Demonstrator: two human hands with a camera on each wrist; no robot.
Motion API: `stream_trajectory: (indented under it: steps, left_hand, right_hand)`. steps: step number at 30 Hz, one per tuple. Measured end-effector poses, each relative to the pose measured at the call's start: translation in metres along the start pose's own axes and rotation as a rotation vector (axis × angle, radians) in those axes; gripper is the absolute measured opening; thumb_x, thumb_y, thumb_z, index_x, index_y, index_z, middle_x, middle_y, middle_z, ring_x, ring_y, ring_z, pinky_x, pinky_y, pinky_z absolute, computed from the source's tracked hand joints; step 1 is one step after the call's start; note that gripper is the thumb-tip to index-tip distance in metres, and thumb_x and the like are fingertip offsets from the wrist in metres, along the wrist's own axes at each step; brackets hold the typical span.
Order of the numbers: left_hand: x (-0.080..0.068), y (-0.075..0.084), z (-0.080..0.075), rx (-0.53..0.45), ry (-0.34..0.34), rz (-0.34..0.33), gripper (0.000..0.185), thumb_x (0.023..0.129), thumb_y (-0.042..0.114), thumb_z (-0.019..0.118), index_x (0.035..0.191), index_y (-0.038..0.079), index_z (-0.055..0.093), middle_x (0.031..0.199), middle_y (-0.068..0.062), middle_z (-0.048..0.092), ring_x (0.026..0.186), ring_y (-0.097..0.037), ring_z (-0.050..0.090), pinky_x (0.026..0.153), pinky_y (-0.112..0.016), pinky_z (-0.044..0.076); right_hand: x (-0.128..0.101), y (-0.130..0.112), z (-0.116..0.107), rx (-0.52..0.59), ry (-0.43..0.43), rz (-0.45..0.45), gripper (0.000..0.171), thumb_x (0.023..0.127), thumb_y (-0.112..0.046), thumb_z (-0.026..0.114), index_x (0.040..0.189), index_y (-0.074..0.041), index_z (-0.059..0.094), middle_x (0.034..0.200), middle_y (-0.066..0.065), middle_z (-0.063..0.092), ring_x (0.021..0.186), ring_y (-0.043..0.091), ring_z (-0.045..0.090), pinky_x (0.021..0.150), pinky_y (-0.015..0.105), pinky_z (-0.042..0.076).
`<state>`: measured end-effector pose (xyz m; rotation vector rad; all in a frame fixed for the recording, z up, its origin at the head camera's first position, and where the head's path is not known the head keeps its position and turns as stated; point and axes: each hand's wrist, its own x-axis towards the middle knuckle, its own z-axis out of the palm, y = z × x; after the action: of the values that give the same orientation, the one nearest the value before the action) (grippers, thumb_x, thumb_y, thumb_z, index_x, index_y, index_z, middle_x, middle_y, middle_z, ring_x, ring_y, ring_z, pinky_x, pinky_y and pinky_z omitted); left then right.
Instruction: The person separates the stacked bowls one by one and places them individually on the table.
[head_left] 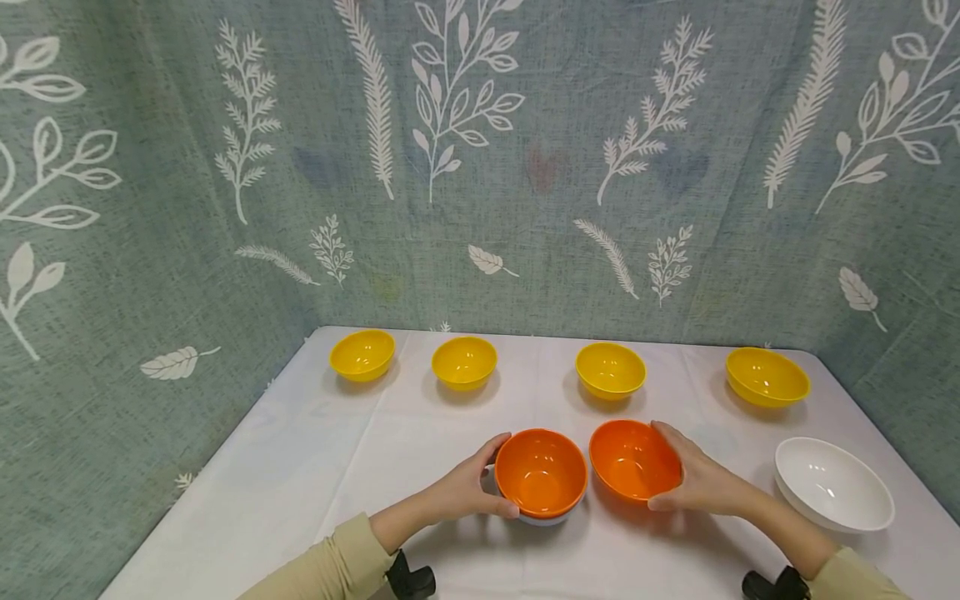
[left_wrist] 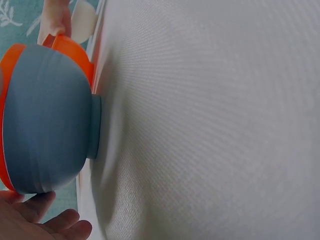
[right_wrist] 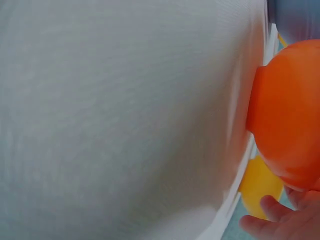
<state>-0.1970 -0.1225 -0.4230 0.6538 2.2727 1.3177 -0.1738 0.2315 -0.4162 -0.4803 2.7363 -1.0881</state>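
An orange bowl [head_left: 542, 473] sits nested in a blue-grey bowl [left_wrist: 47, 120], whose foot is close to the white cloth. My left hand [head_left: 467, 490] grips this pair from the left, thumb at the near side and fingers at the far side. Just to the right is a second orange bowl [head_left: 634, 461], upright, with its foot at the cloth in the right wrist view. My right hand [head_left: 701, 482] holds it by its right side, thumb near the front and fingers at the back rim. Most of the blue-grey bowl is hidden in the head view.
Along the back of the white-covered table [head_left: 315, 467] stand several yellow bowls, from a far-left bowl [head_left: 363, 356] to a far-right bowl [head_left: 767, 377]. A larger white bowl [head_left: 834, 485] is right of my right hand. Patterned green curtains [head_left: 555, 275] enclose the table's back and sides.
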Motion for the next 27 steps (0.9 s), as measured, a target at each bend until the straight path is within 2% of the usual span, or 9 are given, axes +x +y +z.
stream_trajectory:
  steps: [5,12,27]
  left_hand:
    - [0.0,0.0,0.0,0.003,0.0,-0.002,0.096,0.073,0.039,0.076,0.145,0.01,0.019,0.142,-0.009,0.036,0.126,-0.031,0.038,0.102,-0.048,0.034]
    - [0.0,0.001,0.0,-0.009,0.002,-0.004,0.095,0.073,0.037,0.076,0.145,0.009,0.02,0.142,-0.01,0.037,0.127,-0.031,0.037,0.103,-0.049,0.033]
    - [-0.001,0.002,-0.001,0.0,0.001,0.005,0.098,0.072,0.039,0.076,0.145,0.007,0.019,0.141,-0.011,0.037,0.126,-0.031,0.038,0.103,-0.048,0.033]
  right_hand:
    - [0.0,-0.002,0.001,-0.003,-0.003,0.008,0.106,0.067,-0.033,0.078,0.14,0.01,0.015,0.142,0.033,0.02,0.125,0.05,0.025,0.095,0.066,0.029]
    - [-0.002,-0.006,0.006,-0.036,0.051,-0.026,0.107,0.064,-0.035,0.079,0.137,0.015,0.019,0.14,0.035,0.024,0.124,0.051,0.026,0.095,0.066,0.028]
    - [-0.006,-0.014,0.012,-0.052,0.073,0.013,0.108,0.064,-0.037,0.079,0.136,0.016,0.018,0.139,0.036,0.024,0.123,0.051,0.028,0.094,0.066,0.029]
